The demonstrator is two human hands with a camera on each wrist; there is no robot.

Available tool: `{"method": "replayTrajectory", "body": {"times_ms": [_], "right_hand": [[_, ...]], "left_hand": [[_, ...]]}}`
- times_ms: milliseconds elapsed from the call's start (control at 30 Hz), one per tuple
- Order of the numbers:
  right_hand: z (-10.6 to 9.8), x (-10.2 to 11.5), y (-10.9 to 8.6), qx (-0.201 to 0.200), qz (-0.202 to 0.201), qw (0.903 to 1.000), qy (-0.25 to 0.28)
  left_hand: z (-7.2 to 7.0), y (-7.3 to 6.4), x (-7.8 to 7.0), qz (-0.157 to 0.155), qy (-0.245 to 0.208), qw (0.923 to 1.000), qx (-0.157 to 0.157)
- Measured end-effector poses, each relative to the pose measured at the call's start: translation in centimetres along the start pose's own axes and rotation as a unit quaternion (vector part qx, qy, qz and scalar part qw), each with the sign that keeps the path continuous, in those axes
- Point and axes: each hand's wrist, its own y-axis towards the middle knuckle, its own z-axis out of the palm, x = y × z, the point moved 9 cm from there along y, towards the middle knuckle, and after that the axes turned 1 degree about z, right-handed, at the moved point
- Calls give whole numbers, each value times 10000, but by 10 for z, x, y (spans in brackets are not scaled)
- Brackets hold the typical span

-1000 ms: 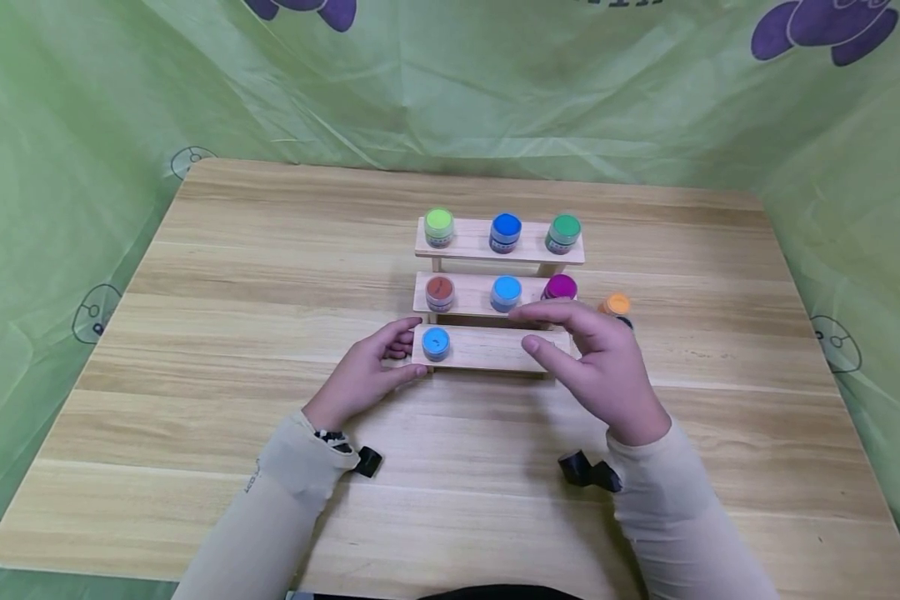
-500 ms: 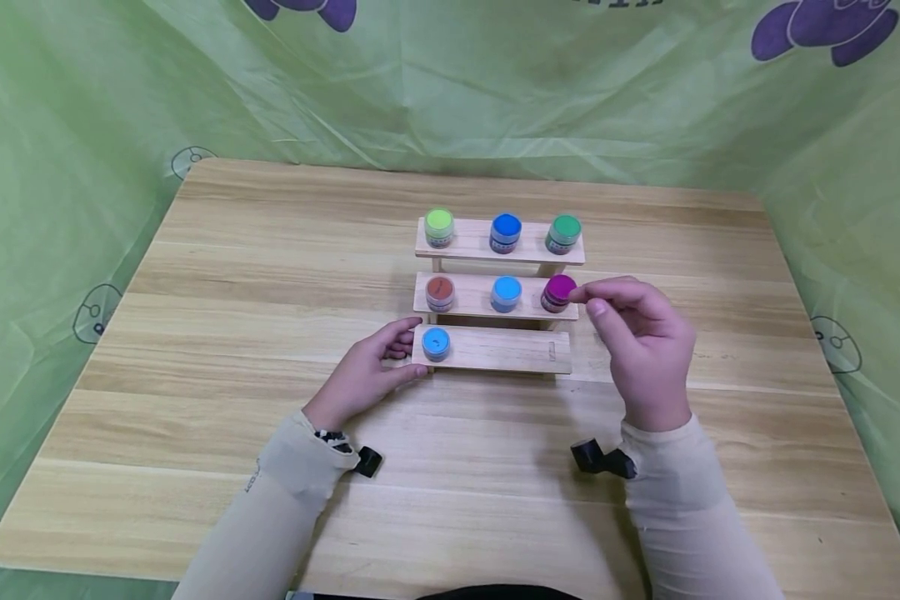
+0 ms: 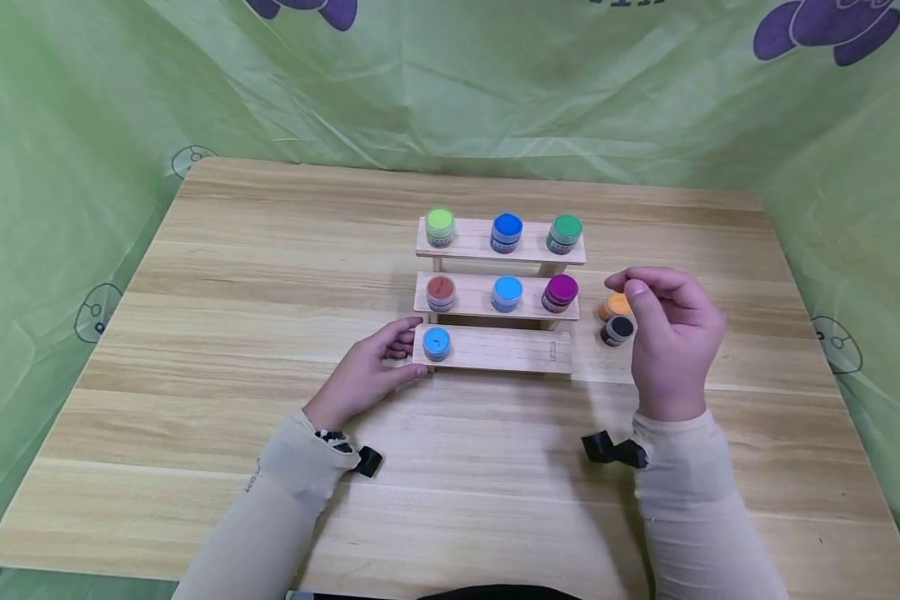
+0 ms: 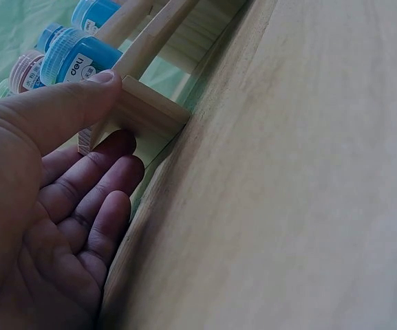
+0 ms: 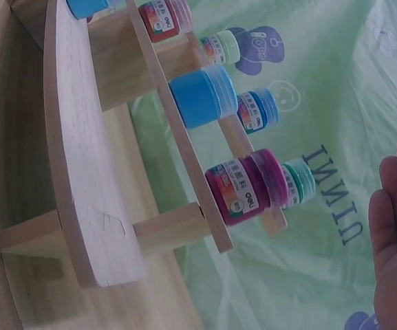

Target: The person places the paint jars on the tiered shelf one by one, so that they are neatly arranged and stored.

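A three-tier wooden display rack (image 3: 498,350) stands mid-table with small paint jars on it. My left hand (image 3: 367,367) grips the left end of its lowest shelf, thumb at the front edge beside a blue paint jar (image 4: 81,60) and fingers behind. My right hand (image 3: 673,350) hovers right of the rack, thumb and forefinger extended, nothing in its grasp. Close to its fingertips on the table are an orange-lidded paint jar (image 3: 612,307) and a black-lidded one (image 3: 617,331). A magenta jar (image 5: 243,187) sits at the right end of the middle shelf.
On the top shelf stand a light green jar (image 3: 439,227), a dark blue jar (image 3: 506,233) and a green jar (image 3: 565,233). A brown jar (image 3: 440,293) and a light blue jar (image 3: 506,293) share the middle shelf. A green curtain (image 3: 450,100) hangs behind the table.
My right hand has moved right, from over the lowest shelf, past the magenta jar, to beside the orange and black jars. My left hand has stayed on the rack.
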Motion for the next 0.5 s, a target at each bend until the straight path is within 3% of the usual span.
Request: {"method": "replayTrajectory", "body": {"times_ms": [500], "right_hand": [[-21,-13,8,-308,361,9979,-449]], "left_hand": [[0,-1,-3,138,-71,9999,-54]]}}
